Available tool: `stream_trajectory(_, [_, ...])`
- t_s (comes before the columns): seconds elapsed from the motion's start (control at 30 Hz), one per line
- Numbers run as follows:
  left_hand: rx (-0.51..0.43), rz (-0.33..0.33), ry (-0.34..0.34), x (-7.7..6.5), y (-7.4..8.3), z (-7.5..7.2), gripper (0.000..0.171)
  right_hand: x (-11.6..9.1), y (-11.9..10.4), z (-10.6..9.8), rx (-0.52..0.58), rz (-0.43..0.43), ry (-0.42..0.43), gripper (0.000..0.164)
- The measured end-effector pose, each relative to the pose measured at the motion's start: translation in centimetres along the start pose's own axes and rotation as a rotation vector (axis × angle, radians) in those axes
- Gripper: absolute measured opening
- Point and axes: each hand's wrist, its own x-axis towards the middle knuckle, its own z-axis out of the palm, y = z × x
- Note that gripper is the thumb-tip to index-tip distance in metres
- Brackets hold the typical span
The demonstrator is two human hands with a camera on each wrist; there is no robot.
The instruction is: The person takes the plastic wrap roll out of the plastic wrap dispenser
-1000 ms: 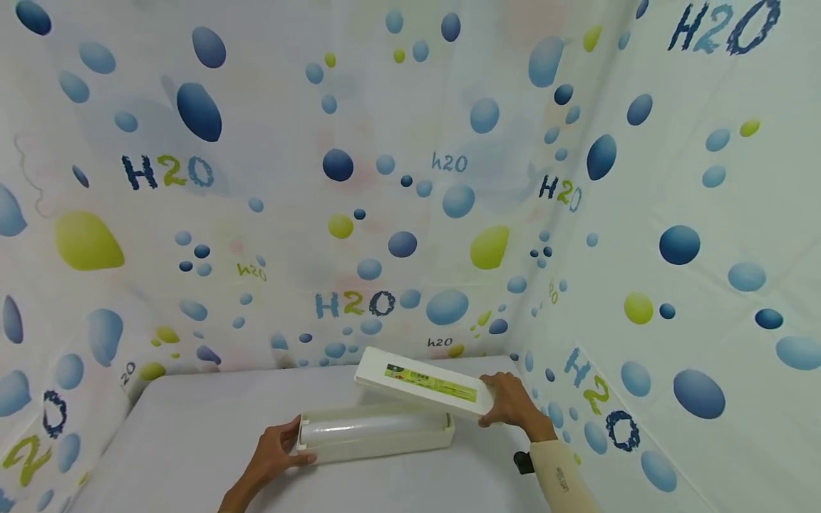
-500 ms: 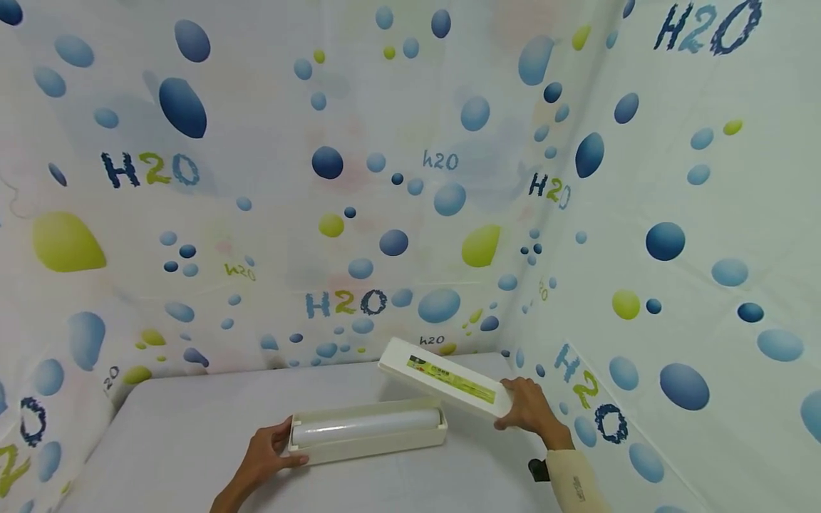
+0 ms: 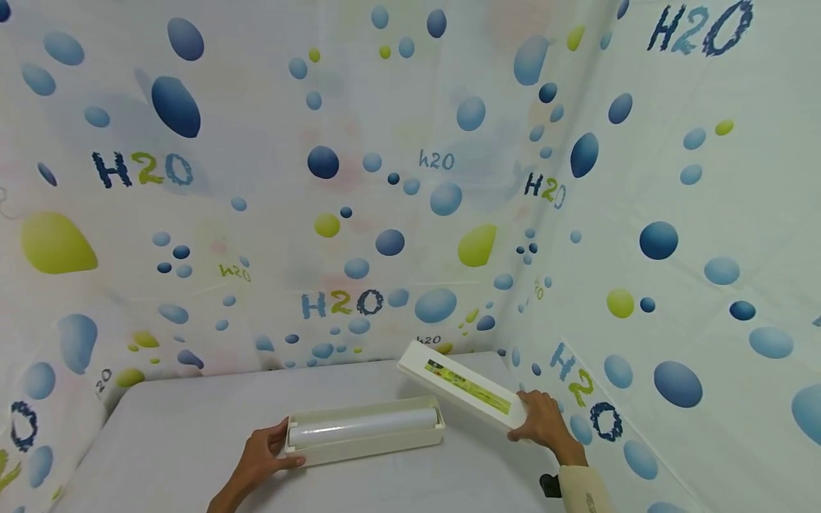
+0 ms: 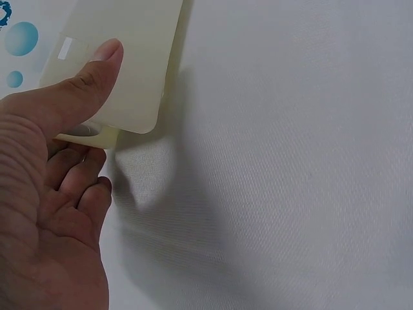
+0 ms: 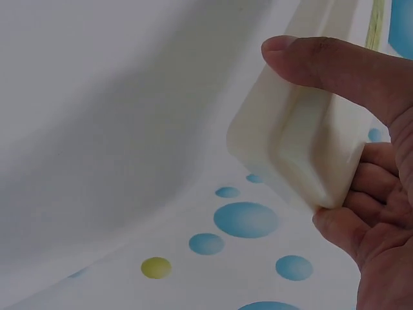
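Droplet-print walls [image 3: 391, 107], white tabletop [image 3: 186, 442]; box [image 3: 368, 447] with a roll [image 3: 365, 425] inside sits there, left hand [image 3: 259, 456] gripping one end; right hand [image 3: 545, 424] has got the lid [image 3: 462, 385], held at an angle nearby.

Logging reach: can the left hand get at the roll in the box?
Probably yes: the box is open above the roll, the right hand holds the lid aside; the left hand would need to release the box's end.

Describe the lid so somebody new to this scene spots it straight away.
Find the white table below the droplet-patterned wall. Toward its right side, the right hand grips a long white lid by one end. Unlike the open box beside it, this bears a yellow-green label.
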Motion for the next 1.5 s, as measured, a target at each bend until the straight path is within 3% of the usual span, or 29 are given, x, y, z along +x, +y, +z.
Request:
stream_trajectory(0.33, [-0.006,0.003,-0.004,0.0,-0.2,0.0,0.105,-1.5,1.7,0.0,-0.027,0.064,0.006,0.08])
stream_trajectory(0.57, [-0.005,-0.003,-0.007,0.1,-0.4,0.0,0.106,-2.6,3.0,0.3,-0.038,0.086,0.024,0.075])
stream_trajectory(0.73, [-0.01,-0.002,-0.01,0.2,-0.6,0.0,0.107,-3.2,3.6,0.4,-0.049,0.104,0.007,0.071])
stream_trajectory(1.03, [0.001,-0.011,-0.015,0.3,-0.1,0.0,0.106,-4.1,4.4,0.5,-0.032,0.183,-0.019,0.078])
stream_trajectory(1.37, [0.0,0.008,0.003,0.3,-0.4,0.1,0.106,-5.5,5.3,1.5,-0.035,0.207,-0.045,0.069])
stream_trajectory(1.5, [0.005,0.015,0.004,0.3,-0.3,0.1,0.105,-6.2,5.6,1.9,-0.045,0.272,-0.092,0.071])
